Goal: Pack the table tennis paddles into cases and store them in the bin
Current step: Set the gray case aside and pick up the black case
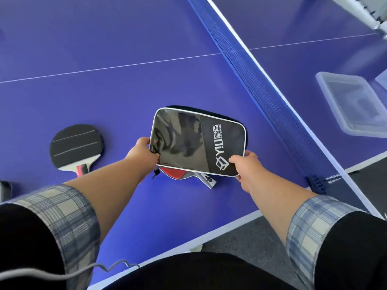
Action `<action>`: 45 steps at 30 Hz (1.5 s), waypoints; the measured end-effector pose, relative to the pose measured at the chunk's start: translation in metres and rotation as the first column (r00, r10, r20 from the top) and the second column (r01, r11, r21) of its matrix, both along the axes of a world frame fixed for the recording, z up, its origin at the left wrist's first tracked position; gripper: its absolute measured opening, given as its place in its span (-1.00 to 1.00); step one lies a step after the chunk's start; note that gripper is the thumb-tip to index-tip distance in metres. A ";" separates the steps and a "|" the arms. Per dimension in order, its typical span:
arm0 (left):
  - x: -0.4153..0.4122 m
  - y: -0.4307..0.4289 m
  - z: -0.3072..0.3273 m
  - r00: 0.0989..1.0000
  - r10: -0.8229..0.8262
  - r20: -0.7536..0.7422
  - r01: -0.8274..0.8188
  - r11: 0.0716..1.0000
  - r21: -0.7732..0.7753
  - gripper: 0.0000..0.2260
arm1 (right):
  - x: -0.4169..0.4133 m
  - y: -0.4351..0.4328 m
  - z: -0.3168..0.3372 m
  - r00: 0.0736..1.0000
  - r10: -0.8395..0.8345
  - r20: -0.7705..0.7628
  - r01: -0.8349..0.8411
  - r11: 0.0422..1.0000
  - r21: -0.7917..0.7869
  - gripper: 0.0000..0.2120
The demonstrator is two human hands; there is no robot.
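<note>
A black paddle case point(196, 141) with white piping and a white logo is held above the blue table. My left hand point(144, 152) grips its left edge and my right hand point(244, 163) grips its lower right corner. A red-faced paddle point(178, 172) pokes out from under the case's near edge, its pale handle point(206, 181) pointing toward me. Whether it is inside the case or lying beneath it is unclear. A second paddle point(76, 145) with a black face lies flat on the table to the left.
A clear plastic bin point(356, 105) sits on the far side of the blue net point(261, 84), at the right. The table's white near edge point(209, 237) runs diagonally below my arms. A grey cable point(62, 273) crosses the lower left.
</note>
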State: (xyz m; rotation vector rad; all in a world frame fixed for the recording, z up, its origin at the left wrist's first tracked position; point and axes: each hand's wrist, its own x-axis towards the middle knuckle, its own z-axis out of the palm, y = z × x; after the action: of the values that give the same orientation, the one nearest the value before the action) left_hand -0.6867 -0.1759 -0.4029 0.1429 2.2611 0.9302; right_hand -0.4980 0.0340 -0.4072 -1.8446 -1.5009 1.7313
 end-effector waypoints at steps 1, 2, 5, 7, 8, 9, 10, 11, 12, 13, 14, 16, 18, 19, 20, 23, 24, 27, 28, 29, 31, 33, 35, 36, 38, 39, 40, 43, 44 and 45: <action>-0.003 -0.017 0.004 1.000 0.009 -0.016 -0.009 1.000 -0.012 -0.67 | -0.002 -0.014 0.003 0.999 0.036 -0.021 -0.036 0.999 -0.038 -0.66; -0.007 -0.036 0.007 0.999 0.020 -0.027 -0.021 0.999 -0.029 -0.65 | -0.005 -0.029 0.006 0.996 0.078 -0.039 -0.081 0.994 -0.079 -0.71; -0.018 -0.098 0.016 0.997 0.050 -0.052 -0.054 0.995 -0.088 -0.58 | -0.014 -0.088 0.012 0.977 0.201 -0.070 -0.212 0.957 -0.199 -0.81; -0.025 -0.138 0.021 0.996 0.083 -0.043 -0.087 0.992 -0.088 -0.56 | -0.018 -0.133 0.011 0.962 0.263 -0.074 -0.273 0.921 -0.278 -0.83; -0.029 -0.155 0.022 0.994 0.099 -0.040 -0.102 0.991 -0.085 -0.55 | -0.018 -0.156 0.009 0.957 0.280 -0.076 -0.289 0.901 -0.322 -0.84; -0.032 -0.170 0.023 0.993 0.109 -0.045 -0.112 0.990 -0.088 -0.53 | -0.017 -0.177 0.007 0.953 0.291 -0.079 -0.299 0.881 -0.366 -0.86; -0.036 -0.181 0.023 0.992 0.111 -0.056 -0.116 0.988 -0.098 -0.52 | -0.016 -0.197 0.004 0.953 0.292 -0.084 -0.300 0.861 -0.410 -0.87; -0.039 -0.190 0.023 0.992 0.111 -0.062 -0.117 0.988 -0.102 -0.51 | -0.014 -0.214 0.001 0.957 0.277 -0.089 -0.287 0.844 -0.454 -0.88; -0.042 -0.196 0.021 0.992 0.107 -0.068 -0.113 0.989 -0.096 -0.51 | -0.012 -0.229 -0.003 0.963 0.251 -0.096 -0.265 0.829 -0.492 -0.88; -0.044 -0.200 0.019 0.992 0.100 -0.075 -0.106 0.991 -0.081 -0.53 | -0.010 -0.242 -0.007 0.970 0.221 -0.101 -0.241 0.818 -0.522 -0.88; -0.046 -0.201 0.016 0.992 0.092 -0.086 -0.097 0.993 -0.062 -0.54 | -0.008 -0.253 -0.010 0.976 0.190 -0.105 -0.217 0.810 -0.545 -0.89; -0.050 -0.197 0.009 0.990 0.055 -0.126 -0.060 0.998 -0.034 -0.56 | -0.004 -0.269 -0.016 0.985 0.142 -0.101 -0.175 0.802 -0.571 -0.89; -0.053 -0.187 0.003 0.986 -0.006 -0.167 0.002 1.000 -0.022 -0.55 | 0.002 -0.280 -0.020 0.987 0.139 -0.085 -0.162 0.802 -0.574 -0.90; -0.056 -0.180 0.000 0.984 -0.033 -0.177 0.030 0.999 -0.018 -0.54 | 0.005 -0.285 -0.022 0.986 0.146 -0.080 -0.165 0.800 -0.577 -0.90; -0.057 -0.172 -0.004 0.981 -0.056 -0.185 0.053 0.998 -0.021 -0.54 | 0.008 -0.288 -0.024 0.985 0.157 -0.077 -0.173 0.796 -0.581 -0.89; -0.057 -0.150 -0.022 0.965 -0.119 -0.235 0.104 0.992 -0.077 -0.52 | 0.012 -0.293 -0.029 0.967 0.250 -0.045 -0.229 0.783 -0.579 -0.82; -0.056 -0.144 -0.030 0.954 -0.157 -0.256 0.131 0.985 -0.114 -0.50 | 0.012 -0.294 -0.030 0.952 0.304 -0.023 -0.262 0.778 -0.570 -0.77; -0.054 -0.133 -0.053 0.893 -0.298 -0.336 0.221 0.943 -0.248 -0.46 | 0.007 -0.291 -0.030 0.876 0.481 0.003 -0.392 0.717 -0.577 -0.69; -0.055 -0.131 -0.059 0.873 -0.333 -0.357 0.240 0.929 -0.280 -0.45 | 0.005 -0.288 -0.029 0.833 0.553 -0.004 -0.449 0.672 -0.589 -0.66; -0.055 -0.130 -0.063 0.859 -0.355 -0.368 0.249 0.919 -0.306 -0.44 | 0.004 -0.284 -0.027 0.772 0.635 -0.012 -0.516 0.616 -0.595 -0.64; -0.054 -0.130 -0.066 0.846 -0.375 -0.378 0.238 0.901 -0.361 -0.43 | 0.003 -0.272 -0.022 0.623 0.782 -0.024 -0.642 0.494 -0.587 -0.61; -0.048 -0.132 -0.064 0.849 -0.354 -0.391 0.199 0.901 -0.385 -0.43 | 0.000 -0.254 -0.015 0.520 0.854 -0.008 -0.720 0.433 -0.543 -0.66; -0.036 -0.136 -0.058 0.891 -0.244 -0.384 0.125 0.943 -0.308 -0.44 | -0.010 -0.234 -0.010 0.548 0.832 0.079 -0.750 0.531 -0.393 -0.75; -0.028 -0.138 -0.056 0.914 -0.169 -0.368 0.075 0.964 -0.255 -0.44 | -0.016 -0.222 -0.009 0.600 0.789 0.130 -0.745 0.611 -0.267 -0.78; -0.009 -0.145 -0.052 0.943 -0.050 -0.329 -0.016 0.981 -0.195 -0.43 | -0.030 -0.201 -0.009 0.675 0.713 0.190 -0.727 0.687 0.008 -0.79; 0.002 -0.149 -0.051 0.951 -0.011 -0.309 -0.049 0.982 -0.184 -0.42 | -0.038 -0.194 -0.009 0.678 0.704 0.211 -0.732 0.674 0.101 -0.81; 0.013 -0.151 -0.049 0.957 0.011 -0.291 -0.066 0.981 -0.181 -0.42 | -0.045 -0.189 -0.010 0.672 0.705 0.226 -0.739 0.656 0.151 -0.82; 0.037 -0.155 -0.050 0.976 -0.015 -0.219 -0.034 0.975 -0.220 -0.39 | -0.064 -0.181 -0.019 0.586 0.768 0.256 -0.809 0.572 0.137 -0.79; 0.042 -0.155 -0.051 0.981 -0.029 -0.190 -0.015 0.973 -0.230 -0.38 | -0.069 -0.181 -0.022 0.557 0.786 0.270 -0.827 0.554 0.095 -0.77; 0.044 -0.156 -0.052 0.985 -0.038 -0.170 -0.002 0.973 -0.233 -0.39 | -0.072 -0.183 -0.025 0.540 0.793 0.281 -0.836 0.545 0.066 -0.76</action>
State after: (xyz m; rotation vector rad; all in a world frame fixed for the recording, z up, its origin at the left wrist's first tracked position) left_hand -0.6422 -0.3316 -0.4547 0.1443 2.5062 0.6579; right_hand -0.5700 -0.1487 -0.4322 -1.2898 -2.8585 1.5705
